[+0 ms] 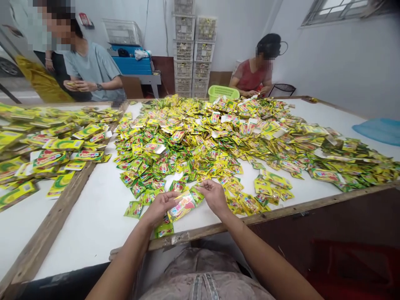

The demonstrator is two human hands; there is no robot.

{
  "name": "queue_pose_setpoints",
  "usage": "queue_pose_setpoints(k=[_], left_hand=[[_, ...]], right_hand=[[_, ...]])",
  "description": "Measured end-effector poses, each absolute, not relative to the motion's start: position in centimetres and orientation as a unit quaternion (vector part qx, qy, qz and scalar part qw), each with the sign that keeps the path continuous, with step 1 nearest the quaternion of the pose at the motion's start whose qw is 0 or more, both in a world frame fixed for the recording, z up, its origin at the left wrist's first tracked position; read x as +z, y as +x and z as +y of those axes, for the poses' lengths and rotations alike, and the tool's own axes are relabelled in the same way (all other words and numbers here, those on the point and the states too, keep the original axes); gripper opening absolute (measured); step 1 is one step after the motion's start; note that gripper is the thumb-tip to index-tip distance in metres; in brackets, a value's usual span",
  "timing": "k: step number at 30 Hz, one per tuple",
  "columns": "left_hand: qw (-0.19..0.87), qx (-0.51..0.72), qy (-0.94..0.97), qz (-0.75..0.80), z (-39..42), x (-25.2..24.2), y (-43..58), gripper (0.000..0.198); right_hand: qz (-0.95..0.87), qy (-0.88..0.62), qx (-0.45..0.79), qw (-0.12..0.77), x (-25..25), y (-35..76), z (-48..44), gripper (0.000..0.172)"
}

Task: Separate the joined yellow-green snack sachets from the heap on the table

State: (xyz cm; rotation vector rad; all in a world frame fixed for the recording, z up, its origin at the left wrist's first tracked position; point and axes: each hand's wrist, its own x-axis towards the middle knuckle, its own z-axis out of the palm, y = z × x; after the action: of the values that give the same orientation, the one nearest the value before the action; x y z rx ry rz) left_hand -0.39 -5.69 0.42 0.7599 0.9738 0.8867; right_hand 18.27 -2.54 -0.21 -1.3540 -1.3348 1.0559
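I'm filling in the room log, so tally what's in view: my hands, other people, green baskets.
Your left hand and right hand: 2
Other people, a standing person, a light-blue shirt, a red shirt: 3
Green basket: 1
Total: 6

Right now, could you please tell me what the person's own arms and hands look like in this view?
The left hand and right hand are both bare, with no gloves. The left forearm and right forearm are uncovered too: no sleeve, watch or bracelet shows on either. Between them shows a muted pinkish-grey patterned garment with two narrow grey strips.
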Motion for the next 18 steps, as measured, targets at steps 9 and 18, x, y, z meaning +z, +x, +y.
queue_pose_setpoints(k=[9,18], left_hand=[[0.726,0.460,0.258,0.442,-5.7,0.4,-0.7,0.038],[0.709,0.454,0.290,0.456,-5.2,0.2,-0.3,0.036]], right_hand=[[-0.575,-0.581,0.409,0.406,0.1,18.4,-4.2,0.033],[-0.589,-0.597,0.360,0.409,-0.3,17.5,-4.0,0.020]])
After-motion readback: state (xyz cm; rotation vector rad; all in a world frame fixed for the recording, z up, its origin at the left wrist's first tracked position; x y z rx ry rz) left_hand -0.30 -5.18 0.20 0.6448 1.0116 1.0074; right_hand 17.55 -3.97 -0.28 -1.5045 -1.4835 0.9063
